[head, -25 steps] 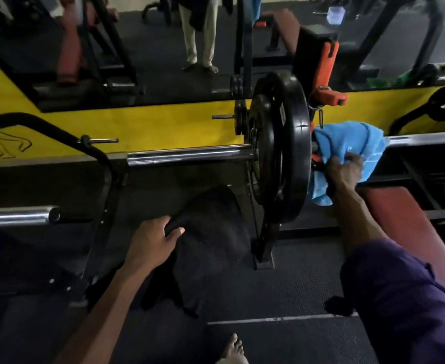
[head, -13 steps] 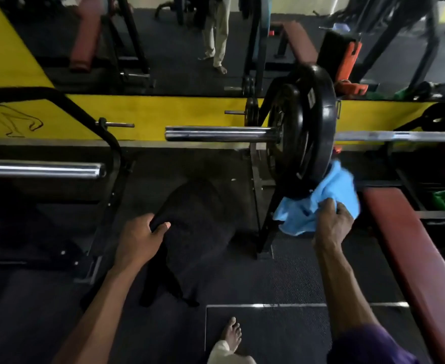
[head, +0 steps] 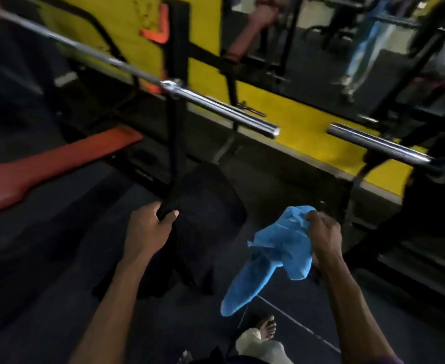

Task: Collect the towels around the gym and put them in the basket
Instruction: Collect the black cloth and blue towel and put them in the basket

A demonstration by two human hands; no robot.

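My right hand (head: pixel 323 237) grips a light blue towel (head: pixel 268 256) that hangs down in front of me, at lower centre right. Left of it, my left hand (head: pixel 149 229) is closed on the rim of a black bag-like basket (head: pixel 208 206), which hangs dark and soft over the floor. What the basket holds is hidden in the dark. The towel is beside the basket, apart from it.
A chrome barbell (head: pixel 216 106) crosses the upper left on a black rack upright (head: pixel 175 101); a second bar end (head: pixel 373 141) pokes in at right. A red bench pad (head: pixel 45 164) lies left. Yellow wall and mirror stand behind. My bare foot (head: pixel 264 329) is below.
My view has swung left, away from the loaded plate toward the other bench. The right hand has carried the blue towel off the bar and nearer the basket. The left hand keeps its grip.
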